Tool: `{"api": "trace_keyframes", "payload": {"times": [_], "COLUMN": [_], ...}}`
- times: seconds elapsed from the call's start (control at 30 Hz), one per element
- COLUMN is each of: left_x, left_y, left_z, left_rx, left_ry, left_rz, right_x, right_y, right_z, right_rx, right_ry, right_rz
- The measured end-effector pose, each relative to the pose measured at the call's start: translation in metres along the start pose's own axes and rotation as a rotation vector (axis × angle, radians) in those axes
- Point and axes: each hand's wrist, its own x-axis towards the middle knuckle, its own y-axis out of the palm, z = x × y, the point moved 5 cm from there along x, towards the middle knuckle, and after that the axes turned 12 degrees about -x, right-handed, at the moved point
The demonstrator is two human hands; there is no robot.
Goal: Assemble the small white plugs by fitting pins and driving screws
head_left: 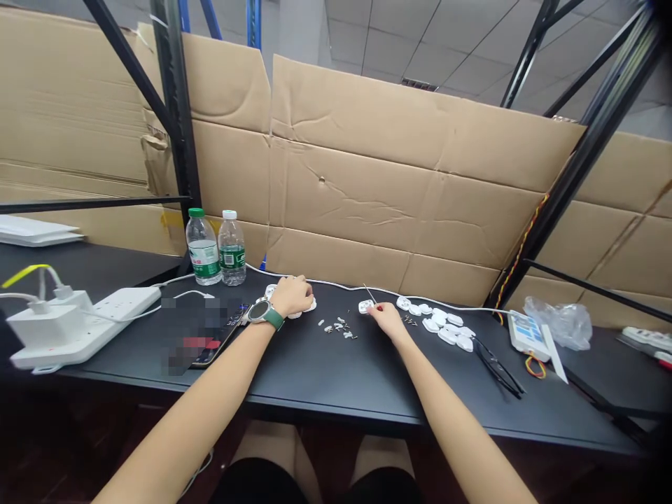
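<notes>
My left hand (pixel 292 297), with a watch on its wrist, bends its fingers down over white plastic pieces (pixel 271 290) at the back of the desk. Its fingertips meet one of these pieces; the exact grip is partly hidden. Further right, my right hand (pixel 387 318) pinches a thin screwdriver-like tool (pixel 370 294), its metal shaft slanting up and left. Touching or just beside those fingers is a white plastic piece (pixel 364 306) with holes. Small white and metal parts (pixel 341 326) lie scattered between my hands. Several screws (pixel 410 321) rest right of my right hand.
More white plastic pieces (pixel 448 334) lie to the right, near black-framed glasses (pixel 498 369). A phone (pixel 223 339), two bottles (pixel 204 250) and a power strip (pixel 120 308) occupy the left. A cardboard wall (pixel 378 189) closes the back, with a white cable along it.
</notes>
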Motion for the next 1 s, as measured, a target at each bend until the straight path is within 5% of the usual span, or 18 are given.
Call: {"api": "trace_keyframes", "payload": {"times": [0.13, 0.47, 0.73, 1.0], "left_x": [-0.004, 0.0, 0.003, 0.004], "left_y": [0.003, 0.01, 0.014, 0.021], "left_z": [0.005, -0.007, -0.022, -0.022], "left_rx": [-0.021, -0.236, -0.386, -0.518], "left_ry": [-0.007, 0.064, 0.142, 0.098], "left_rz": [0.101, 0.087, 0.006, -0.067], "right_x": [0.0, -0.011, -0.023, -0.025], "right_y": [0.0, -0.02, -0.001, 0.021], "right_z": [-0.005, -0.001, 0.046, 0.055], "right_rx": [-0.176, -0.282, -0.037, -0.105], "right_ry": [0.016, 0.063, -0.478, -0.616], "right_rz": [-0.026, -0.194, 0.012, 0.038]}}
